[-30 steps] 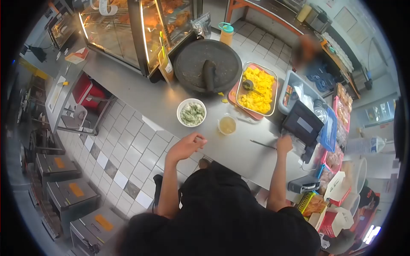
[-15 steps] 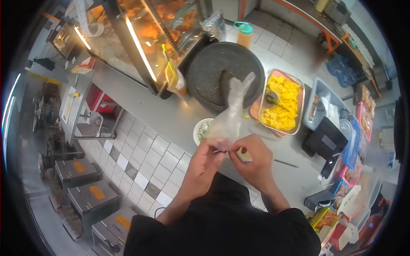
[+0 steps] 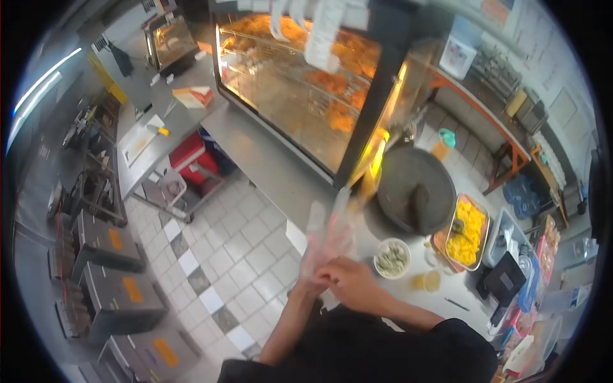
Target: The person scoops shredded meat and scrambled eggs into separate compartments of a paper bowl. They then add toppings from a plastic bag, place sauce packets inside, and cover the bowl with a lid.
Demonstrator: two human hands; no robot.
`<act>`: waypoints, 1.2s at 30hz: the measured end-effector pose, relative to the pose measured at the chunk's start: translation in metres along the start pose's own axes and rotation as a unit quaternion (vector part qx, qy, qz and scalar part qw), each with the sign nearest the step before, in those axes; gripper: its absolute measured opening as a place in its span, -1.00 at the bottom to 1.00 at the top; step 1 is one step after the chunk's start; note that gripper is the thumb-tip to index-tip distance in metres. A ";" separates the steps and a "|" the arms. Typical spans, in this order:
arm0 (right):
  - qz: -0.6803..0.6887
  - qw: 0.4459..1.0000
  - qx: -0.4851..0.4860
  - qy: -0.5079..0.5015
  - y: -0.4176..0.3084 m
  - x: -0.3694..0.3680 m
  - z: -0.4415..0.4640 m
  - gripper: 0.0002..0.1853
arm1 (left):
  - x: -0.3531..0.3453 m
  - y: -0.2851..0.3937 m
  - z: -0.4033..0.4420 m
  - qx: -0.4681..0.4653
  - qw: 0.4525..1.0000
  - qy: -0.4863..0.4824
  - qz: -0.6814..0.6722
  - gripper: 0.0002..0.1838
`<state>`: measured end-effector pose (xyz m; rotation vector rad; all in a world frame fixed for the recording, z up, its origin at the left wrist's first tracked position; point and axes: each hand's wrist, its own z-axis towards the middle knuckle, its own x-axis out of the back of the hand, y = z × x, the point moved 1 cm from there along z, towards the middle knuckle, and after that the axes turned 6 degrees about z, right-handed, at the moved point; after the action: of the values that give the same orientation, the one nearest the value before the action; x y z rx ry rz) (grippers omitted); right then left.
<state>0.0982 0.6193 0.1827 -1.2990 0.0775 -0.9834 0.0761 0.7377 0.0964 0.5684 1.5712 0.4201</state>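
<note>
Plastic glove (image 3: 316, 220) | on our left hand (image 3: 333, 241), near the tabletop (image 3: 271, 175) | left: fingers loosely spread, no grip seen | right hand (image 3: 354, 281): bare, fingers closed at cuff (image 3: 310, 271) | left covered, fingertips baggy, fit seemingly unfinished

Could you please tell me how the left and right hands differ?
The left hand is inside a clear plastic glove, while the right hand is bare. The left hand's fingers are spread outward; the right hand's bend in at the glove's cuff. Both hands are close together.
</note>
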 end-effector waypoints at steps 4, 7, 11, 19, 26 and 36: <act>0.030 0.995 0.026 -0.096 -0.025 -0.083 0.028 -0.89 | 0.049 0.060 -0.040 -0.041 0.978 -0.096 -0.178 -0.11; 0.160 0.931 -0.038 -0.326 -0.039 -0.129 0.042 -0.86 | 0.069 0.108 -0.067 -0.124 0.988 -0.013 -0.093 -0.13; 0.026 0.981 -0.055 -0.184 -0.050 -0.159 0.070 -0.73 | 0.113 0.138 -0.079 -0.180 0.977 -0.031 -0.106 -0.16; -0.126 0.981 0.028 -0.145 -0.010 -0.189 0.130 -0.74 | 0.152 0.175 -0.039 -0.210 0.973 -0.022 -0.092 -0.14; 0.070 0.982 -0.020 -0.175 0.004 -0.180 0.181 -0.87 | 0.159 0.210 -0.002 -0.153 0.985 -0.044 -0.071 -0.09; 0.098 0.974 -0.096 -0.181 0.072 -0.172 0.221 -0.82 | 0.194 0.232 0.081 -0.140 0.971 0.117 0.153 -0.04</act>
<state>0.1563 0.8945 0.1152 -1.5972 0.0197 -0.5708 0.1757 1.0326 0.0679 0.5565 1.6135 0.9576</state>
